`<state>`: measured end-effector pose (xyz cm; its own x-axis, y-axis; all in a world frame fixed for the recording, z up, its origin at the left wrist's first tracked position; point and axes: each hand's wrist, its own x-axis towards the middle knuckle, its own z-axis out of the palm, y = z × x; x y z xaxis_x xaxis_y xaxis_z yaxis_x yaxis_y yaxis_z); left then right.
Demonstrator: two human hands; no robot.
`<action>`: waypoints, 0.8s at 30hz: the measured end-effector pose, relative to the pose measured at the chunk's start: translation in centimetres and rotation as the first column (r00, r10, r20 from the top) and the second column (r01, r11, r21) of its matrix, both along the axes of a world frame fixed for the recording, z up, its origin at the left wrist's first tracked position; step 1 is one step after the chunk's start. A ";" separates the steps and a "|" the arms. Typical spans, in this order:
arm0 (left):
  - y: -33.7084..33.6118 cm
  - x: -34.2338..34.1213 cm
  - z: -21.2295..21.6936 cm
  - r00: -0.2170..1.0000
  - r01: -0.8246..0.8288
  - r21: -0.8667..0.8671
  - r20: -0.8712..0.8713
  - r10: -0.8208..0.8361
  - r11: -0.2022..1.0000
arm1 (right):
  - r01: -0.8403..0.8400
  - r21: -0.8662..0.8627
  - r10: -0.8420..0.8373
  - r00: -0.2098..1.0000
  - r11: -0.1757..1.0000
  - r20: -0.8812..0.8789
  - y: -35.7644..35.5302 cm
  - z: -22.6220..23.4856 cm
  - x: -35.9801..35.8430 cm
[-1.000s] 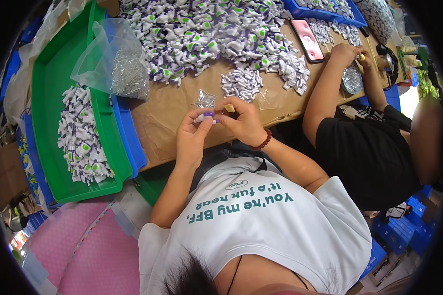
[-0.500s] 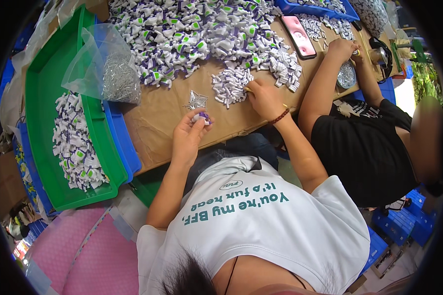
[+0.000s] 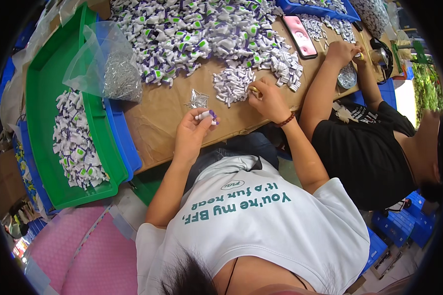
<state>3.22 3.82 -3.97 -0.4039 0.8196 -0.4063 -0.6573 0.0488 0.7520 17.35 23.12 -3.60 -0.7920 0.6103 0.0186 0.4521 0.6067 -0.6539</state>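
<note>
My left hand (image 3: 192, 135) is closed in a pinch on a small white-and-purple plastic part (image 3: 207, 116), held over the table's near edge. Just beyond it lies a little pile of silver metal pins (image 3: 198, 100). My right hand (image 3: 271, 102) is closed too, its fingers bent together at the near right side of a pile of short white plastic pieces (image 3: 231, 84). A bit of yellow shows at its fingertips; what they grip is too small to make out.
A big heap of white, purple and green parts (image 3: 182, 34) covers the far table. At left, a green tray (image 3: 101, 147) holds similar parts, beside a clear bag of pins (image 3: 120, 76). A phone (image 3: 300, 37) lies at right, near a co-worker's hands (image 3: 342, 53).
My right hand has turned and drawn slightly right, toward me, from the white pieces. The part in my left hand is tilted differently and shows more of its white side.
</note>
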 end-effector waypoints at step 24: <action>-0.1 -0.8 1.3 0.939 0.020 -0.012 0.345 -0.015 1.000 | -0.353 -0.234 0.255 0.895 0.906 -0.367 -4.3 3.2 -2.7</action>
<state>2.45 3.72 -2.62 -0.2224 0.8183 -0.5301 -0.8750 0.0722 0.4787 14.69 18.86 -0.42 -0.9193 0.3574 0.1646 0.0118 0.4432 -0.8963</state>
